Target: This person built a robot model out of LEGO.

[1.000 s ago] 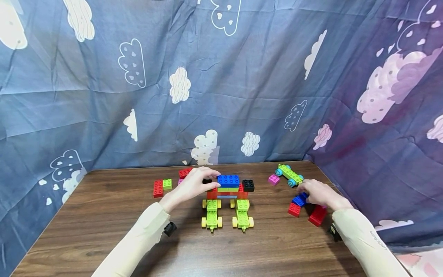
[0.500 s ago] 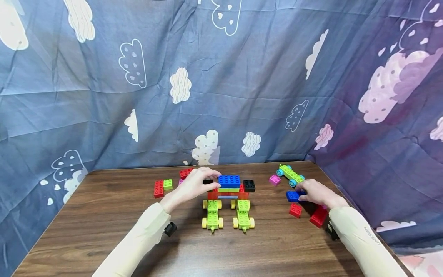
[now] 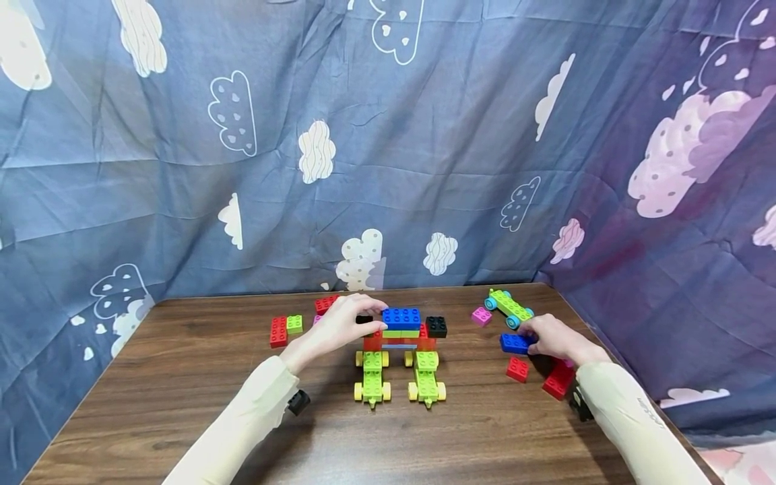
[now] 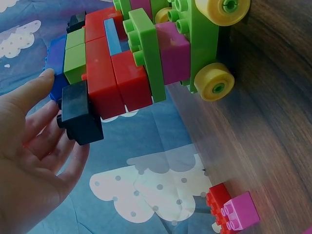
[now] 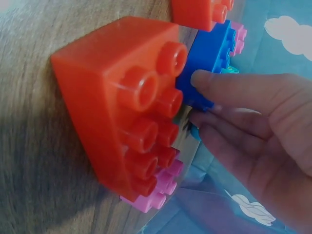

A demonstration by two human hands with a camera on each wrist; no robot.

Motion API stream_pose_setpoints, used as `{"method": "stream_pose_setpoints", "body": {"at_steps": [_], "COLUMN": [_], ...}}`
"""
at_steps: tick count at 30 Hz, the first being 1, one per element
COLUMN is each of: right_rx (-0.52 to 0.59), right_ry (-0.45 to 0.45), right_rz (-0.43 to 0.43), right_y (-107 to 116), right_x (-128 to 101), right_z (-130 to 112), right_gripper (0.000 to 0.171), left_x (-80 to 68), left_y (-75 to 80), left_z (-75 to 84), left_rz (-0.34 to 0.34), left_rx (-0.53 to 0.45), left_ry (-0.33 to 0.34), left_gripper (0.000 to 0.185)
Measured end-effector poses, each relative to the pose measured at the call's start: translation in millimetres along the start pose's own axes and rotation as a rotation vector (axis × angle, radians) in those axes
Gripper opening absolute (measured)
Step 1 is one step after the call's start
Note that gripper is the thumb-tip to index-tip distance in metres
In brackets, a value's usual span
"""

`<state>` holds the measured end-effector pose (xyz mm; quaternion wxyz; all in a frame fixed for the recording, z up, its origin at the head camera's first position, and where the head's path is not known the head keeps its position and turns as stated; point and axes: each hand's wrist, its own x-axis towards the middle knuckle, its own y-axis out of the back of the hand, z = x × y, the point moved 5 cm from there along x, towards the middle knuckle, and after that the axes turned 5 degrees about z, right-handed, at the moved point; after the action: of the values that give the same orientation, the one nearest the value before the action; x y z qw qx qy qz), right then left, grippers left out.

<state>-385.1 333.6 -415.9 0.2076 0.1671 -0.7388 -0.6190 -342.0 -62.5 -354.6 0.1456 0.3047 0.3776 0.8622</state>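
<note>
In the middle of the table stands a brick structure, with a blue brick on top over lime bricks and red bricks. Two lime wheeled bases with yellow wheels carry it. My left hand pinches the left end of the top blue brick, close to a black brick. At the right, my right hand holds the right end of another blue brick between thumb and fingers. That brick is low, at the table; whether it touches the surface I cannot tell.
Near my right hand are a red brick, a longer red brick, a pink brick and a lime base with blue wheels. A black brick lies by my left sleeve. Red and lime bricks lie back left.
The right-hand blue brick has turned from slanting to nearly crosswise and shifted slightly left, away from the small red brick. My left hand and the structure have stayed in place.
</note>
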Motion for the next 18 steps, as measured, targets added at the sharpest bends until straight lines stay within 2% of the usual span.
{"method": "stream_pose_setpoints", "body": {"at_steps": [13, 18], "right_rx": [0.031, 0.068], "right_ry": [-0.006, 0.006], "right_rz": [0.04, 0.095], "right_y": [11.2, 22.2], "right_x": [4.1, 5.3], "right_z": [-6.5, -18.0], "right_gripper": [0.033, 0.035], "left_x": [-0.7, -1.3], "left_y": [0.4, 1.5], "left_z": [0.2, 0.1], "left_rz": [-0.01, -0.015], "left_rx": [-0.001, -0.025], "left_ry": [-0.009, -0.014], "left_gripper": [0.034, 0.035]}}
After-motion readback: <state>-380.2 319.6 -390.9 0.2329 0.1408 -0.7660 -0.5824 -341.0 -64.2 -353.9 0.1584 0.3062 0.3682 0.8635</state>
